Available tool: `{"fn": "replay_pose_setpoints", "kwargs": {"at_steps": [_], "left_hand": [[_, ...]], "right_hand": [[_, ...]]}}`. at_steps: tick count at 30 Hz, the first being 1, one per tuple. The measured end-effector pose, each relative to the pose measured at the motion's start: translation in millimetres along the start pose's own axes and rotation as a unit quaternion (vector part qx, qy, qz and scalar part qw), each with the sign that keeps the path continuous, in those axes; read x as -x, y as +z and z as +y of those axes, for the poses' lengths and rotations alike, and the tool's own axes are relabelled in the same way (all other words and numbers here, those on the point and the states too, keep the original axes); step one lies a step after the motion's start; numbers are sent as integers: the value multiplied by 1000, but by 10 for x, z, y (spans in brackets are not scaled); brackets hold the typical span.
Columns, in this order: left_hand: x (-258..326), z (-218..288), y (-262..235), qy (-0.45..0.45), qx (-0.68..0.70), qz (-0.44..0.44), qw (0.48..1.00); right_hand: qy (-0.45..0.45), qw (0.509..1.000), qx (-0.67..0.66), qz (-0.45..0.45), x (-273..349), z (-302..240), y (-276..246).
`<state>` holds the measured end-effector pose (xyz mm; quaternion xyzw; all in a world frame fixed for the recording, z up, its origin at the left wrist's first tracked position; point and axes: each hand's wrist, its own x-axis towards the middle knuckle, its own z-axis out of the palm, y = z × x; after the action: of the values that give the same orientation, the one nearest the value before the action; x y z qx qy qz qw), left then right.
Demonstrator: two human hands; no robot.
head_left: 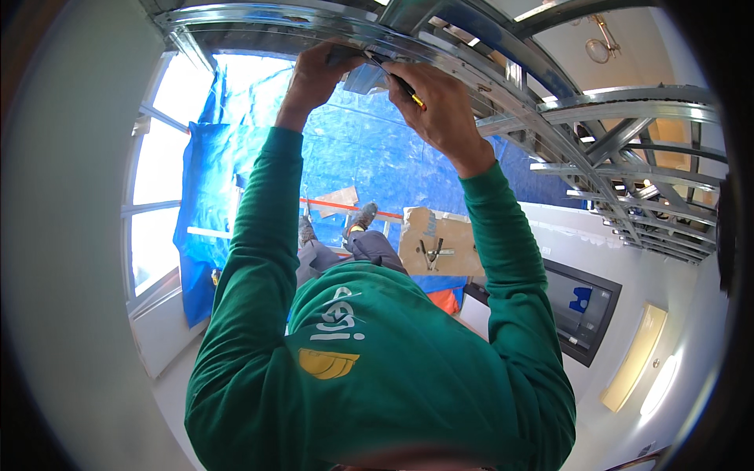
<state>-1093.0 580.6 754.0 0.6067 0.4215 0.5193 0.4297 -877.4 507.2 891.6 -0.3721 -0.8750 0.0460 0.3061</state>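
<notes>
Both my hands are raised to a galvanized metal channel (259, 20) of the ceiling frame. My right hand (440, 110) is closed around a slim black-and-yellow pen-like tool (405, 88). Its pale tip points left, toward the fingers of my other hand, close to the channel's edge. My left hand (312, 82) is closed, pinching a dark grey flat piece (343, 54) against the channel. Just below, between the hands, a short bluish metal profile (364, 79) hangs at the channel. The fingertips of my left hand are partly hidden.
Metal studs (628, 110) stretch away to the right. Below, a blue tarp (353, 149) covers the floor and part of the window side. Near my feet are an orange-red bar (377, 213) and a brown board (420, 228) with hand tools on it.
</notes>
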Motion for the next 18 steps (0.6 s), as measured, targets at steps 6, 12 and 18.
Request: {"fn": "replay_pose_setpoints", "kwargs": {"at_steps": [6,12,18], "left_hand": [[-13,68,-19,46,-24,0,999],[385,211,-258,-61,-92,-16,994],[1670,-46,-399,-184,11,-223,957]], "right_hand": [[43,984,154,-75,290,-271,-579],[265,959,-97,-13,1251,-578,-527],[283,958,-23,-50,2017,-901,100]]}}
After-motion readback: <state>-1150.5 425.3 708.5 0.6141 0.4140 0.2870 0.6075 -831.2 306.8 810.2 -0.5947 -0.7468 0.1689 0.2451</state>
